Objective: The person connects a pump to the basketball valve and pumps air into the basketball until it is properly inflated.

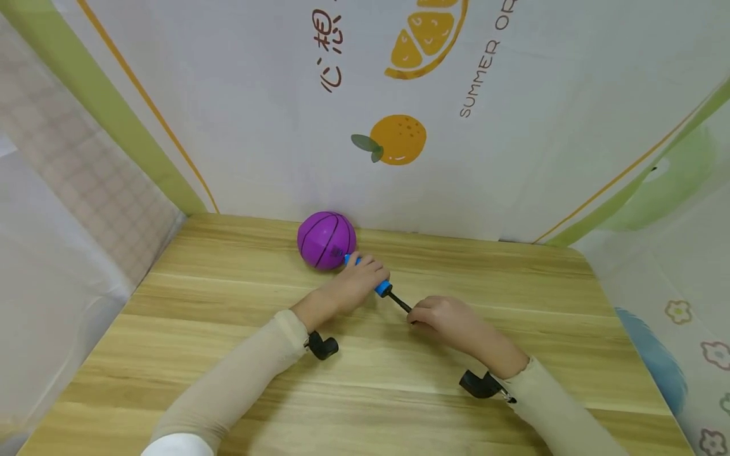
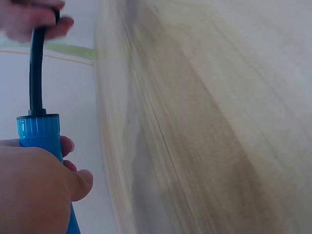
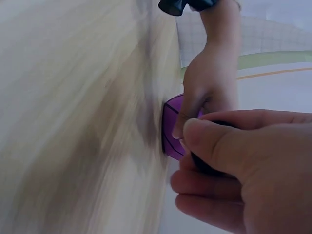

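Observation:
A purple ball [image 1: 322,237] with black basketball lines sits at the back of the wooden table. My left hand [image 1: 356,283] grips the blue barrel of a hand pump [image 1: 383,289], whose front end points at the ball's lower right side. Out of the barrel's other end runs a black rod [image 2: 36,73]. At that rod's end, my right hand [image 1: 447,322] holds the black handle [image 3: 207,165], mostly hidden inside the curled fingers. In the right wrist view the ball shows partly behind the left hand.
The wood-grain table [image 1: 365,405] reaches back to a white curtain [image 1: 256,126] printed with oranges, right behind the ball. Black wrist cameras [image 1: 322,346] hang from both sleeves, close over the tabletop.

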The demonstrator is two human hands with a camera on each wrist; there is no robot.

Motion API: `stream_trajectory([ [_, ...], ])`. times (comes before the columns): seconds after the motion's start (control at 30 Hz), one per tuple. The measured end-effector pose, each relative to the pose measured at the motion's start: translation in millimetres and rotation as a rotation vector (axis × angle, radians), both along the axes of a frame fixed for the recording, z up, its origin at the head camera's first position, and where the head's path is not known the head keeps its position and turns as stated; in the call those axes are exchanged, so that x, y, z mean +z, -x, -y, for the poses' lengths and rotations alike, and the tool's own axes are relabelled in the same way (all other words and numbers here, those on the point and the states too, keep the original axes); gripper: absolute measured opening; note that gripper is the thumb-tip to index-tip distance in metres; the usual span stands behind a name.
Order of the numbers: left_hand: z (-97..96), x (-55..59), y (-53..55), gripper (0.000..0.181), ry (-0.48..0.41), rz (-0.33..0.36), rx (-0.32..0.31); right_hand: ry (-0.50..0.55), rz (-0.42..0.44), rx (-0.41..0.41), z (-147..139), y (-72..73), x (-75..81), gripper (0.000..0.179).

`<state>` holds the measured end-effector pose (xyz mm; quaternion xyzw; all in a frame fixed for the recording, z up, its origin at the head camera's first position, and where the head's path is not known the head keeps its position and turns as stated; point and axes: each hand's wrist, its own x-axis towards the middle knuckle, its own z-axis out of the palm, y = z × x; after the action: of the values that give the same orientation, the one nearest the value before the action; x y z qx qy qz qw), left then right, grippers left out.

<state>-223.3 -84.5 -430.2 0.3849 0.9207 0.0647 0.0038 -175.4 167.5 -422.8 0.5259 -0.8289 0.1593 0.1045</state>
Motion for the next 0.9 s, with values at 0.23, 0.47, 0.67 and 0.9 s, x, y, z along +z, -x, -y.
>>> stream_trajectory([
  [0.23, 1.3, -0.3, 2.2, 0.027, -0.042, -0.005, 0.008, -0.022, 0.065, -0.014, -21.3, -14.2, 10.4, 0.018],
  [0.47, -2.7, -1.0, 2.8, 0.024, -0.012, -0.007, 0.014, 0.017, 0.060, 0.001, -22.6, -12.2, 10.1, 0.022],
  [0.67, -6.2, -0.2, -0.2, 0.024, 0.024, -0.005, 0.026, -0.002, 0.005, -0.007, -5.6, -0.7, 5.9, 0.017],
  [0.9, -7.6, 0.0, -3.1, 0.026, 0.041, -0.005, 0.025, -0.026, 0.007, -0.035, 16.9, 16.5, -0.8, 0.011],
])
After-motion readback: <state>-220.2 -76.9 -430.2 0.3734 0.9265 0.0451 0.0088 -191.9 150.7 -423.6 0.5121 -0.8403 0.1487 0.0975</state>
